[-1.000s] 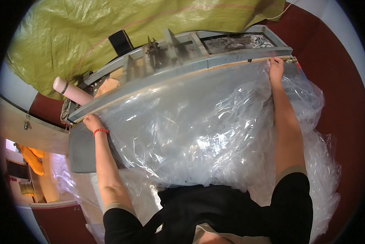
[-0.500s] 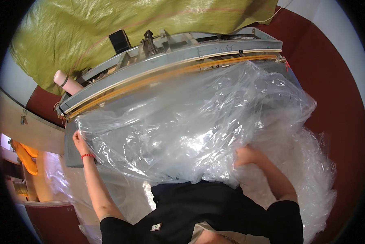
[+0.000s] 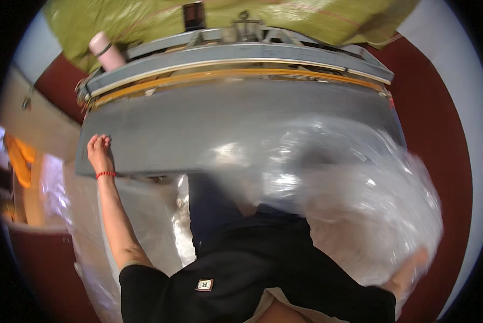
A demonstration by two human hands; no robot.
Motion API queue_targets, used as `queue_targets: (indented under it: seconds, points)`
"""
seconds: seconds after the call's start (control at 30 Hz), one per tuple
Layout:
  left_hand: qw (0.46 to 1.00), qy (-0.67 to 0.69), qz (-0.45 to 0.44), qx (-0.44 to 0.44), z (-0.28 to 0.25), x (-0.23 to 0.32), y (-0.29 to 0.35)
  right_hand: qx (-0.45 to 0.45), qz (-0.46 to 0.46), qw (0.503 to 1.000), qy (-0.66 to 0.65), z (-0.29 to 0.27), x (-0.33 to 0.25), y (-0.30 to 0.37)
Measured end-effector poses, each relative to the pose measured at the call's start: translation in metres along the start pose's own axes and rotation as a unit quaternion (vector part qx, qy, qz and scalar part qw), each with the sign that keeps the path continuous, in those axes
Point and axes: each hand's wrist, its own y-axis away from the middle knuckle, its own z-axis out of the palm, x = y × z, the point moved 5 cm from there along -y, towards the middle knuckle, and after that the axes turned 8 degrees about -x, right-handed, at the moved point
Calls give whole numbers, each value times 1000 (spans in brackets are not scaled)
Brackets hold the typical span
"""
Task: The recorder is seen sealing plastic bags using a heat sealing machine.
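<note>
Above the left end of the grey-topped workbench, my left hand is raised with its fingers loosely bent and apart, nothing in them. A red bead bracelet circles that wrist. Out at the far right, my right hand is blurred, closed on the edge of a large clear plastic film. The film billows from the right part of the bench top down past its front edge. The exact grip of the right fingers is smeared by motion.
A grey metal frame with an orange strip runs along the bench's back. Behind it are a pink bottle, a dark phone-like slab and a yellow-green woven sheet. More clear film hangs at front left.
My right hand has swept right and toward me, dragging the film off the bench's left part. My left hand has let go of the film's corner. The view has shifted.
</note>
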Motion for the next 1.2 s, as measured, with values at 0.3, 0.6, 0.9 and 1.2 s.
queue_targets:
  seconds: [0.3, 0.6, 0.9, 1.2]
  points:
    - [874, -340, 125, 323, -182, 0, 69, -167, 25, 958, 232, -33, 7, -13]
    - [725, -686, -34, 57, -238, -77, 104, -189, -202, 951, -135, -46, -266, -97]
    - [678, -712, -175, 53, -244, -9, 209, -84, -438, 847, -289, -230, -566, 24]
    - [836, -400, 113, -359, 64, 75, 238, -384, -708, 392, -444, -325, -694, 290]
